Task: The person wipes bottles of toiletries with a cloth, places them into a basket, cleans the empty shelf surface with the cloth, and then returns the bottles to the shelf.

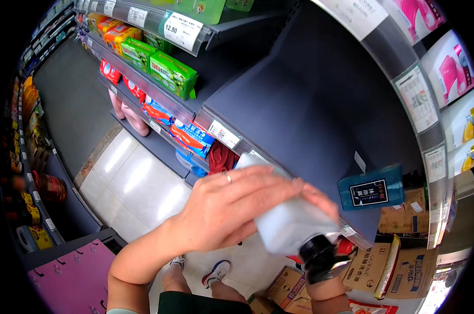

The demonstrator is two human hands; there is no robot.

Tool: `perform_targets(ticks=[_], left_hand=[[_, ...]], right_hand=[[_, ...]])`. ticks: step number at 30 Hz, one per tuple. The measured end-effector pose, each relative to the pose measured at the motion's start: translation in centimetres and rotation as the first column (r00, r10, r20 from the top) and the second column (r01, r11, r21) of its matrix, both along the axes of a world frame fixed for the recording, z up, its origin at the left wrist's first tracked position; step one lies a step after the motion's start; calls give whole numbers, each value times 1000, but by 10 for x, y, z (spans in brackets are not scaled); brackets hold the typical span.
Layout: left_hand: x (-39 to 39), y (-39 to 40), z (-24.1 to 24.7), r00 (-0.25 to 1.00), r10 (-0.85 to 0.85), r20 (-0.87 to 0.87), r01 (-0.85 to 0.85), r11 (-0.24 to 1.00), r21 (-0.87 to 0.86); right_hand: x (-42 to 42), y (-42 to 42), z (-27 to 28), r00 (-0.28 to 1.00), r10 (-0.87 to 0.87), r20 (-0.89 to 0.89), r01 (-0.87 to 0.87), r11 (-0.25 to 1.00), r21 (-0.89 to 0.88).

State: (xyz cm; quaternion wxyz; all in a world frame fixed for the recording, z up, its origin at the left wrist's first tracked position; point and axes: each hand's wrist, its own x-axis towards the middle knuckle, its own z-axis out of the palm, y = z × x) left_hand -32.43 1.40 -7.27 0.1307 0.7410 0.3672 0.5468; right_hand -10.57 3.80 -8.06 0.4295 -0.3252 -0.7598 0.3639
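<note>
A white plastic bottle with a black pump top [296, 223] lies tilted across both hands in front of the shelf. My left hand [241, 200] wraps over its body from above, a ring on one finger. My right hand [319, 200] is mostly hidden behind the bottle; its fingers show at the bottle's far side and its wrist below the pump. A blue-green body-wash bottle [368, 187] with a black label is on the dark shelf [276, 117], to the right of the hands.
Green boxed packs [172, 74] stand on the shelf at the upper left, with blue and red packets [192, 137] one level lower. Cardboard cartons [366, 267] are on the floor at the lower right. A pink pegboard panel with hooks [72, 278] stands at the lower left.
</note>
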Motion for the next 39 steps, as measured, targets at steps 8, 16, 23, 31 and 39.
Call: perform_targets(ticks=[8, 16, 23, 31, 39], left_hand=[[-15, 71, 8, 953, 209, 220, -220, 975, 28], [-26, 119, -18, 867, 199, 458, -217, 976, -14], [-40, 122, -27, 881, 229, 414, -206, 974, -99], [-53, 113, -48, 918, 299, 262, -227, 935, -272], [-46, 109, -53, 902, 350, 251, -317, 934, -165]], right_hand=[[-63, 74, 37, 994, -88, -71, 99, 980, 170], [-98, 122, 29, 957, 59, -284, -95, 989, -112], [-106, 131, 30, 966, 29, -257, -78, 980, -185], [-103, 123, -11, 993, 16, -114, -60, 920, -389], [-104, 113, -15, 994, -3, -112, -31, 953, -301]])
